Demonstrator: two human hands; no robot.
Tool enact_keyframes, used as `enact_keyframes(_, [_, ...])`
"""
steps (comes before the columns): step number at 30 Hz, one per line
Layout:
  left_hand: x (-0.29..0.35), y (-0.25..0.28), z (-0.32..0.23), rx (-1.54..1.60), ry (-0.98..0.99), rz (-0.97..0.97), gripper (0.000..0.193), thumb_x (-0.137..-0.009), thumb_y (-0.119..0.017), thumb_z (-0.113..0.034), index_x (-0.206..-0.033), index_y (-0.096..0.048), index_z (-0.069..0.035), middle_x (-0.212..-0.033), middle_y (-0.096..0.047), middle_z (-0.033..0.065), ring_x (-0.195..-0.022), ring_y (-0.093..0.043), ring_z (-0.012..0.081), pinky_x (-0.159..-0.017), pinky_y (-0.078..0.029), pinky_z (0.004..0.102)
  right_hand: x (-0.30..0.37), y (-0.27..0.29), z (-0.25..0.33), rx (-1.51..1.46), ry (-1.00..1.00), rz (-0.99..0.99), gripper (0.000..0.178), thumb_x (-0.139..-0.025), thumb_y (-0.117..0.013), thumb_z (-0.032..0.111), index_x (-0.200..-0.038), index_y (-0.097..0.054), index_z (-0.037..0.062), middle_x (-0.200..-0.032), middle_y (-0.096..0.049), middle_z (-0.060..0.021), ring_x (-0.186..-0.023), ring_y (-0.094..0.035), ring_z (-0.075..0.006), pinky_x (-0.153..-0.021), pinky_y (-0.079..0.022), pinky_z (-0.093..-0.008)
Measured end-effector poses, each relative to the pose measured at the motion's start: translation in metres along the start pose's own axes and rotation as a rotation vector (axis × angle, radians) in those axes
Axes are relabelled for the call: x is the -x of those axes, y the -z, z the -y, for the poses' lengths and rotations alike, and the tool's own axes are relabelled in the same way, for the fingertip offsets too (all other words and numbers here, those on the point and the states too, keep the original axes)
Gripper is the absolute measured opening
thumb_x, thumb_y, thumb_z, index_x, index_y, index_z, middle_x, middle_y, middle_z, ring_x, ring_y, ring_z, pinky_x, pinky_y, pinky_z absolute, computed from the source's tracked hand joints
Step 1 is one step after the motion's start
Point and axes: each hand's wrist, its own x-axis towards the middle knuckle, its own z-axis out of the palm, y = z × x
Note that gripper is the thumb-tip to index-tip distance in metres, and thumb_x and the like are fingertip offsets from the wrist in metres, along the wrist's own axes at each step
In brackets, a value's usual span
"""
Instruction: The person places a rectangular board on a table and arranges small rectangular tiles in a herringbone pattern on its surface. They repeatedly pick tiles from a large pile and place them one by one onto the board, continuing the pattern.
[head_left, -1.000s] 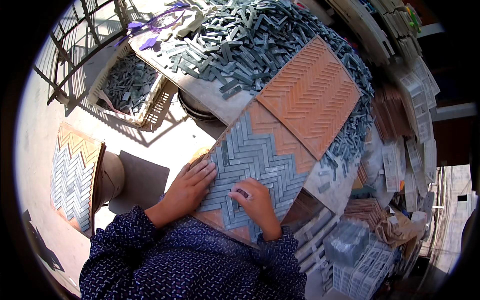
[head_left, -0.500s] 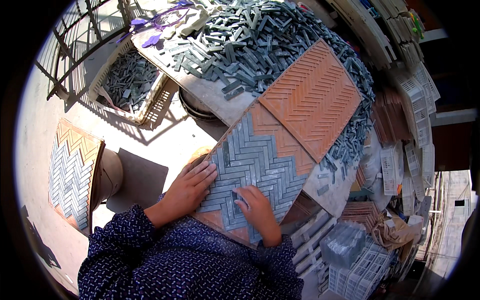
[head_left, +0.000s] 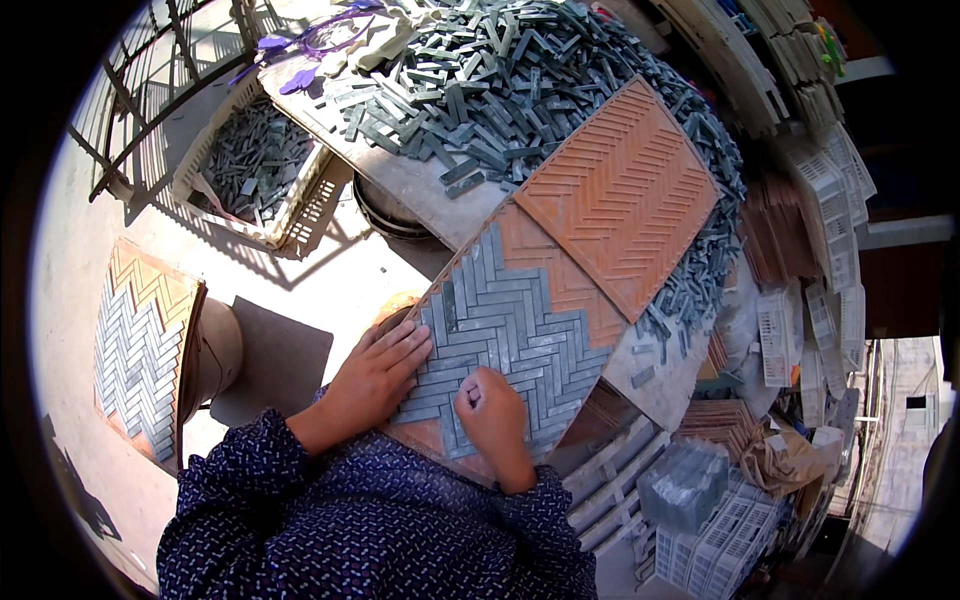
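Note:
Grey-green tile strips (head_left: 505,335) lie in a herringbone pattern in an orange ribbed tray (head_left: 560,275), whose far end shows bare grooves. My left hand (head_left: 378,378) rests flat on the tray's left edge, fingers stretched over the outer strips. Above the near middle of the pattern, my right hand (head_left: 492,415) is curled closed; whatever its fingers may hold is hidden. A second orange tray (head_left: 620,195) without strips overlaps the first one's far end.
Loose strips are heaped (head_left: 480,85) on the table (head_left: 415,195). At the left, a partly filled tray (head_left: 145,350) sits on a bucket (head_left: 218,350). A pale crate (head_left: 185,185) of strips stands on the floor. White crates (head_left: 715,535) and stacked trays (head_left: 715,425) flank the right.
My right hand has curled its fingers closed and shifted slightly left and down over the strips. My left hand stays on the tray's edge.

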Motion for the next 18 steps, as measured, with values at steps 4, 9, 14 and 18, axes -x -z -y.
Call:
enact_keyframes(4, [0.000,0.000,0.002,-0.009,-0.027,-0.030,0.055,-0.076,-0.065,-0.014,-0.128,-0.049,-0.003,-0.136,-0.047,0.0113,-0.130,-0.039,0.0259,-0.107,-0.029,0.0427,-0.008,0.016,-0.011,-0.179,0.044,0.094,0.011,-0.075,-0.066,0.007,-0.082,-0.058,0.0040,-0.076,-0.059,-0.0117,-0.068,-0.059,-0.0313,-0.060,-0.046,-0.0377])
enact_keyframes(9, [-0.001,0.000,0.001,-0.019,-0.034,-0.040,0.053,-0.077,-0.065,-0.013,-0.126,-0.051,-0.003,-0.134,-0.048,0.0117,-0.130,-0.039,0.0260,-0.107,-0.030,0.0432,-0.053,0.016,0.004,-0.142,0.334,-0.030,0.031,-0.076,-0.066,0.006,-0.106,-0.059,0.0052,-0.090,-0.057,-0.0133,-0.078,-0.059,-0.0319,-0.067,-0.048,-0.0388])
enact_keyframes(14, [-0.001,0.000,0.001,-0.004,-0.025,-0.044,0.051,-0.077,-0.064,-0.013,-0.125,-0.052,-0.002,-0.134,-0.048,0.0116,-0.130,-0.040,0.0260,-0.106,-0.030,0.0437,-0.093,0.007,0.011,0.056,0.392,0.071,0.044,-0.076,-0.068,0.010,-0.118,-0.053,0.0061,-0.097,-0.051,-0.0126,-0.085,-0.057,-0.0321,-0.069,-0.049,-0.0394])
enact_keyframes(18, [0.001,-0.003,0.002,0.011,0.000,-0.036,0.054,-0.076,-0.066,-0.013,-0.127,-0.051,-0.006,-0.137,-0.046,0.0093,-0.131,-0.039,0.0246,-0.106,-0.030,0.0475,-0.101,0.007,0.011,0.068,0.475,0.033,0.041,-0.075,-0.069,0.011,-0.113,-0.055,0.0040,-0.094,-0.051,-0.0132,-0.079,-0.057,-0.0317,-0.068,-0.049,-0.0385])
